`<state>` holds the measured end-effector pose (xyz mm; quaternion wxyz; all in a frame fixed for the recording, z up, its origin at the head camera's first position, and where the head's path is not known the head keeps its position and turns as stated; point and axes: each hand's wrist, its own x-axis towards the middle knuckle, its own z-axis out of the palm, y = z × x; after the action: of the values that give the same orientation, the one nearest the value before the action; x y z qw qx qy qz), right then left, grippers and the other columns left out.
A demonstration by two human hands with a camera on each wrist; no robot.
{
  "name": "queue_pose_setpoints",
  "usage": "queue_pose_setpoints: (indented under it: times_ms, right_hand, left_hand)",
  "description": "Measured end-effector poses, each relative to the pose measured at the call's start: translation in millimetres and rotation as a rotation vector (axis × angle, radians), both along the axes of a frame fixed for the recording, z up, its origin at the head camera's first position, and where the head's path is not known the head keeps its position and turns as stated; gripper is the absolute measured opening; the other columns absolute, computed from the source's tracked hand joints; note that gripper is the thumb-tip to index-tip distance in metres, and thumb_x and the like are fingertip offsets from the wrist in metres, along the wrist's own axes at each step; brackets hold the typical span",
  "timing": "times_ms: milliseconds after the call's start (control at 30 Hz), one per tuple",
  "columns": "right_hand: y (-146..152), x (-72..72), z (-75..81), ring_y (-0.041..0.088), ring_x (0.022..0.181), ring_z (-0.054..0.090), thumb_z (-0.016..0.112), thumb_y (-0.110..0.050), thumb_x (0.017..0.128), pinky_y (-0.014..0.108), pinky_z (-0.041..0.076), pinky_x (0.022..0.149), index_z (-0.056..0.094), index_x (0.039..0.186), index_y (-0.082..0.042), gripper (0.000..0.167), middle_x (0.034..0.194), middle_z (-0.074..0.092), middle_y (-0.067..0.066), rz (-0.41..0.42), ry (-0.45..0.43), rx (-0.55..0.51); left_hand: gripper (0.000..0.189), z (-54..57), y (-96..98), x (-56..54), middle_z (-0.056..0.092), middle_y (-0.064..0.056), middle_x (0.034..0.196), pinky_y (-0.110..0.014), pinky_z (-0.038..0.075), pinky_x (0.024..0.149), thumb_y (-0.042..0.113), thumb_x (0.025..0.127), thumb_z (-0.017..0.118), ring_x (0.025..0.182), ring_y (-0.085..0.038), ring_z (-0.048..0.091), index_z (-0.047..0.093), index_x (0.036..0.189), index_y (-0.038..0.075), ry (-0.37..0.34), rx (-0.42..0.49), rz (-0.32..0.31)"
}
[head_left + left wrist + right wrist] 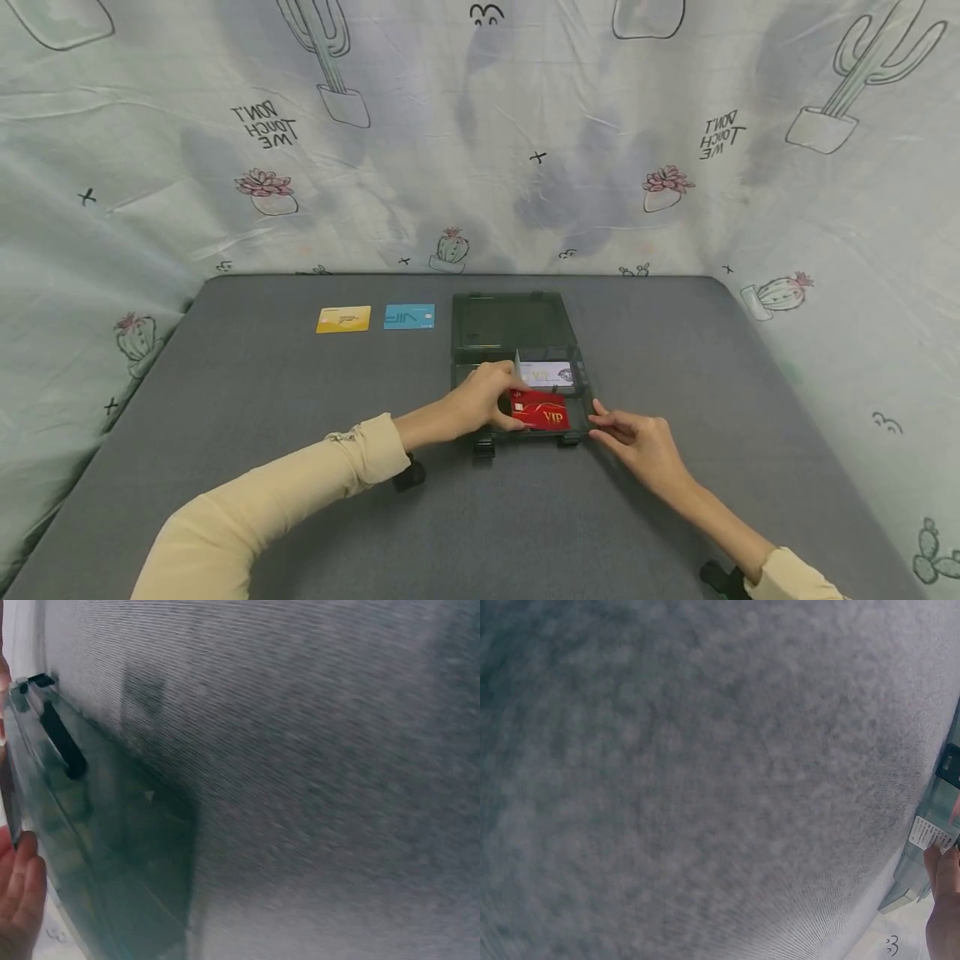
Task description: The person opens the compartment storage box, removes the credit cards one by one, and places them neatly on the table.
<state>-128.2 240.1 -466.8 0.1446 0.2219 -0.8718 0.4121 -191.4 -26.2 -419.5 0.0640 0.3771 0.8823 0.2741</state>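
Observation:
A dark translucent plastic box [583, 404] lies on the table with its lid [508, 321] folded back. Over its front right compartment, my left hand [480, 398] pinches a red VIP card [542, 411] between thumb and fingers, the card's left end in the grip. Seen from the left wrist, the card [9, 799] shows nearly edge-on beside the box wall [127, 847]. Behind it, a white VIP card [546, 374] lies in the back right compartment. My right hand [641, 442] has its fingertips at the box's right side, near a white label [928, 834]. The left compartments are mostly hidden.
To the left of the lid, a blue VIP card [409, 317] and a yellow card [343, 319] lie flat on the grey table [285, 367]. Two black latches [484, 448] stick out at the box's front. A cactus-print curtain [420, 150] surrounds the table's back and sides.

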Motion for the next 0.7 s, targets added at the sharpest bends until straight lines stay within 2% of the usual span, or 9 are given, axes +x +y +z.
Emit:
queue_pose_setpoints:
  times_ms: [133,300,400,533,700]
  right_hand:
    - [0.5,0.2,0.1,0.019,0.094,0.068,0.080,0.010,0.067,0.014,0.051,0.070,0.073,0.085,0.002,0.021,0.094,0.071,0.020,0.002,-0.003,-0.002]
    - [0.3,0.9,0.0,0.019,0.094,0.068,0.080,0.011,0.067,0.014,0.051,0.070,0.073,0.085,0.003,0.021,0.095,0.070,0.021,0.007,-0.009,-0.012]
    - [-0.2,1.4,-0.1,0.019,0.094,0.068,0.080,0.012,0.067,0.014,0.052,0.070,0.073,0.085,0.003,0.021,0.095,0.070,0.022,0.007,-0.012,-0.016]
    - [-0.7,1.8,-0.2,0.018,0.091,0.068,0.080,0.011,0.067,0.014,0.052,0.070,0.073,0.084,0.003,0.020,0.093,0.071,0.020,0.004,-0.008,-0.011]
    - [-0.5,1.3,-0.2,0.018,0.089,0.069,0.080,0.011,0.066,0.013,0.052,0.070,0.072,0.084,0.003,0.021,0.090,0.072,0.018,-0.002,0.001,-0.008]
  left_hand:
    - [0.048,-7.4,-6.5,-3.3,0.054,-0.002,0.089,-0.018,0.044,0.060,0.023,0.075,0.084,0.073,-0.012,0.048,0.069,0.116,0.003,-0.007,0.075,-0.002]
    - [0.048,-13.0,-12.7,-6.0,0.053,-0.004,0.096,-0.020,0.053,0.076,0.015,0.077,0.081,0.087,-0.015,0.057,0.066,0.119,-0.001,-0.095,0.180,-0.027]
    - [0.047,-15.5,-15.6,-7.6,0.054,-0.007,0.102,-0.024,0.054,0.082,0.009,0.077,0.080,0.093,-0.017,0.060,0.064,0.120,-0.004,-0.147,0.226,-0.040]
    - [0.048,-13.8,-18.1,-8.9,0.053,-0.007,0.101,-0.025,0.053,0.084,0.006,0.077,0.080,0.095,-0.018,0.059,0.063,0.121,-0.004,-0.171,0.188,-0.052]
    - [0.053,-6.9,-15.9,-11.1,0.049,-0.004,0.093,-0.021,0.053,0.077,0.013,0.077,0.082,0.090,-0.017,0.054,0.063,0.124,-0.001,-0.106,0.063,-0.079]
